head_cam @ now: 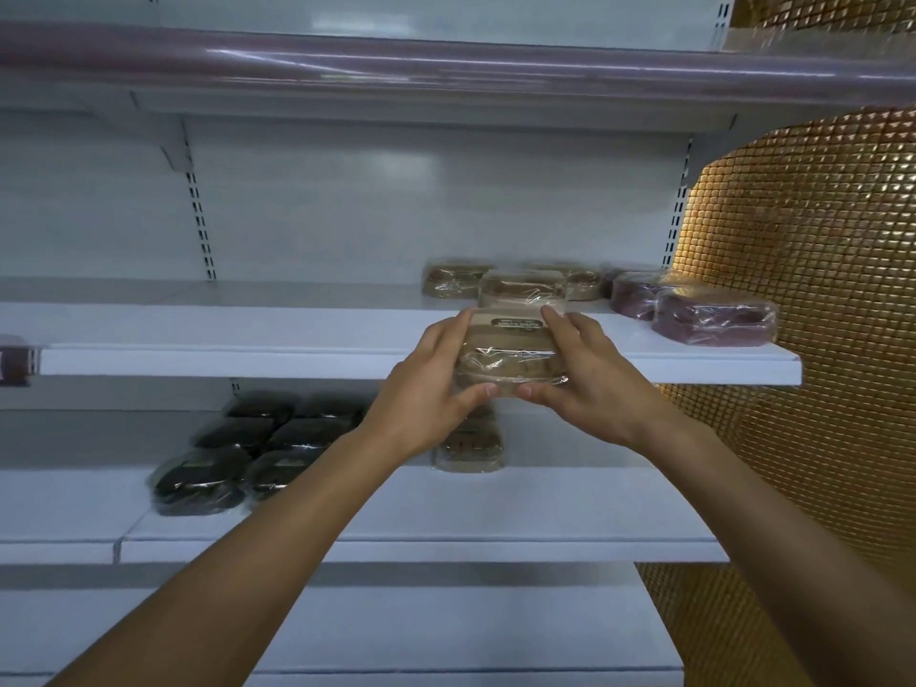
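At shelf edge, both hands [505,384] gripping wrapped brown pack [508,357]

White shelf [248,334], tan packs [456,281], maroon packs [714,325] at right

- Shop, retail display bay.
- White metal shelves [198,334] in tiers, hung on slotted uprights [200,225]: standard store racking.
- Clear price-strip rail [446,66] along the top shelf's front edge.
- Stock is film-wrapped and grouped by kind: tan packs [456,280], purple packs [714,322], dark packs [257,448] one tier down.
- Labelled pack [510,349] at the shelf front carries a printed sticker.
- Gold mosaic wall [818,240] beside the bay: decorative fit-out.
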Demonstrator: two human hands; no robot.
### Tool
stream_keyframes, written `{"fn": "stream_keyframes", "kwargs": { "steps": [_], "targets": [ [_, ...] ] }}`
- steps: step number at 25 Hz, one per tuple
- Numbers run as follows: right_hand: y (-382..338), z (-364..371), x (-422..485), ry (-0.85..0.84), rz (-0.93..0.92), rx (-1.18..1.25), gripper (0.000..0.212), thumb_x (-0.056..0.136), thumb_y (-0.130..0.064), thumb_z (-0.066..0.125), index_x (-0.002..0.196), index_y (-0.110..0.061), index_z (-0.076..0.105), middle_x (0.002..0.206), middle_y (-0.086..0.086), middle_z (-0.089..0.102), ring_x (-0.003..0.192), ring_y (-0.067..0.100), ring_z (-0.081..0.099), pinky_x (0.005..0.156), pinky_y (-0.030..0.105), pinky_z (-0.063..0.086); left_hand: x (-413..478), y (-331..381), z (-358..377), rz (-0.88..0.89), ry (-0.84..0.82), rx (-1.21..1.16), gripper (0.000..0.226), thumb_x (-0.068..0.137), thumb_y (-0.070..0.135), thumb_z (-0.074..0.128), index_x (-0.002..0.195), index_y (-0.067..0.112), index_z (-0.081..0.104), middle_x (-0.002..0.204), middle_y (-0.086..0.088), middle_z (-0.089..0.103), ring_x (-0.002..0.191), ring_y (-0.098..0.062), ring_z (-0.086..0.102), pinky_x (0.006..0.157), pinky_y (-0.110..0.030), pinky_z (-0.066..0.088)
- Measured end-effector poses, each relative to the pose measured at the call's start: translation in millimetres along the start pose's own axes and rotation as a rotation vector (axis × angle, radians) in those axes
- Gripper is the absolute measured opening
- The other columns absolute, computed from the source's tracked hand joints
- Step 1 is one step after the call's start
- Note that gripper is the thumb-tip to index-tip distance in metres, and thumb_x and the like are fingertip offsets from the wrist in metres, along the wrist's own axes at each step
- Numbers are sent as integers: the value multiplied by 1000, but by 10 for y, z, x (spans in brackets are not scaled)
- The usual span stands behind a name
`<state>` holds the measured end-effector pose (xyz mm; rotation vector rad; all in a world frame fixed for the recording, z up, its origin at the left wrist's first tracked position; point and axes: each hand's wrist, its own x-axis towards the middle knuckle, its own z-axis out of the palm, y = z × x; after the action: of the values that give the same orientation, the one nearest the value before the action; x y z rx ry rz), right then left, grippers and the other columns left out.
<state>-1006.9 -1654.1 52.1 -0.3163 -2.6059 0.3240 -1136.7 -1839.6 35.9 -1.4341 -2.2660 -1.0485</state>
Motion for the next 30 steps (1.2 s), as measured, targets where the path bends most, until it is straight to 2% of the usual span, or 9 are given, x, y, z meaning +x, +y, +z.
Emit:
{"fn": "stream_keyframes", "kwargs": {
  "steps": [3,9,13,15,18,22,25,30],
  "targets": [
    [-173,116,-125,30,-28,24,95,86,-57,63,156,-26,6,157,7,15,144,28,23,115,44,32,-245,-66,-60,12,52,-28,86,91,41,68,158,27,15,159,11,23,137,-9,38,109,-23,33],
    [-428,398,-426,61,-39,91,94,87,-50,66,156,-27,7,159,3,9,145,24,23,115,36,32,-686,-219,-34,-19,112,4,89,88,42,69,158,31,14,161,15,18,135,-9,41,107,-30,42],
    [-490,632,-609,-14,-19,137,89,86,-50,66,154,-29,13,155,0,16,138,21,33,108,34,40,-964,-379,91,-52,43,-8,89,88,42,69,157,33,15,161,15,18,136,-14,42,107,-37,44],
    [-474,797,-676,-50,-18,133,87,86,-50,67,152,-30,15,152,0,20,134,22,38,104,37,44,-1074,-476,181,-87,-12,-22,88,89,42,68,157,35,13,161,16,14,138,-13,40,108,-35,42],
    [-382,1075,-738,-110,22,144,87,86,-49,67,153,-31,14,154,0,20,137,24,36,104,41,45,-1201,-632,347,-138,-87,-37,88,91,42,67,158,34,10,162,14,11,139,-11,37,109,-31,38],
    [-228,1425,-791,-187,73,153,85,88,-52,63,154,-30,14,159,-1,18,140,20,33,107,36,40,-1297,-840,602,-207,-164,-44,88,90,40,68,157,32,12,163,11,12,141,-14,37,110,-36,40],
    [-86,1675,-809,-256,129,141,85,90,-53,60,155,-30,12,162,0,14,145,22,25,113,39,34,-1340,-961,801,-269,-222,-47,87,92,40,67,158,31,11,163,11,10,142,-16,35,113,-36,37],
    [136,1988,-789,-306,152,120,82,93,-50,57,156,-27,9,164,4,10,148,24,19,114,42,33,-1290,-1114,1110,-319,-283,-40,87,92,36,68,158,29,11,163,8,11,142,-19,35,111,-42,40]
  ]
}}
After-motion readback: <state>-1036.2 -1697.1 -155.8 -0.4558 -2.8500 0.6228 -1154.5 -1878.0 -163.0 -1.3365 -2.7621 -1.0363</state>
